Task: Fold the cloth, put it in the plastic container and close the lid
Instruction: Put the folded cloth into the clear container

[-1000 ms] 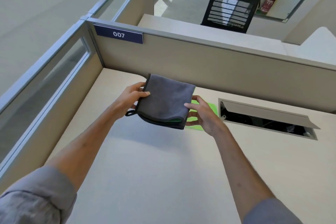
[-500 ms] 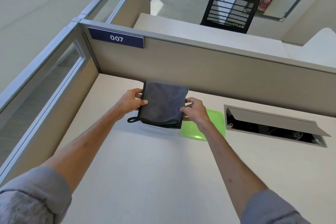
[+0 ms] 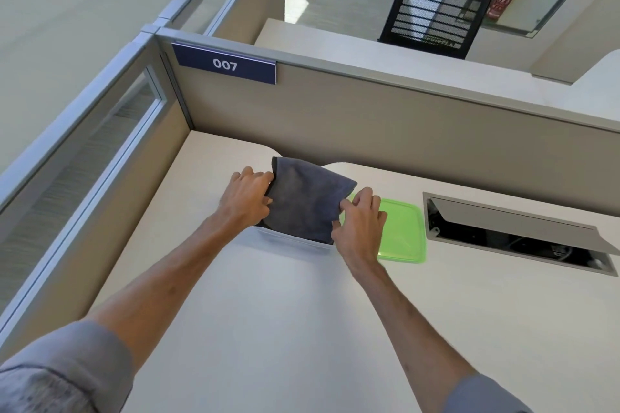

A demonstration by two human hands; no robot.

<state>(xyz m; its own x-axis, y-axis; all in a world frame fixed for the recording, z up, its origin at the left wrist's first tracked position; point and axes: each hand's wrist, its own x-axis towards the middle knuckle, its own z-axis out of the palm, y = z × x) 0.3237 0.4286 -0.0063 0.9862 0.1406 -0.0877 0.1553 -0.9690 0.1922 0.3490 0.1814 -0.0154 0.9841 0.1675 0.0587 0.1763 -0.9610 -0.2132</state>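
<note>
A folded dark grey cloth point(image 3: 307, 201) is held between both hands, its lower part inside a clear plastic container point(image 3: 295, 242) on the desk. Only the container's near rim and wall show below the cloth. My left hand point(image 3: 246, 199) grips the cloth's left edge. My right hand point(image 3: 360, 221) pinches its lower right corner. A green lid point(image 3: 404, 231) lies flat on the desk just right of the container, partly behind my right hand.
Beige cubicle partitions point(image 3: 369, 124) wall the desk at the back and left. An open cable hatch point(image 3: 516, 235) with a raised flap sits in the desk to the right of the lid. The white desk surface point(image 3: 268, 329) stretches toward me.
Both hands have lowered the folded cloth from mid-air down into the container. The green lid is now more exposed beside my right hand.
</note>
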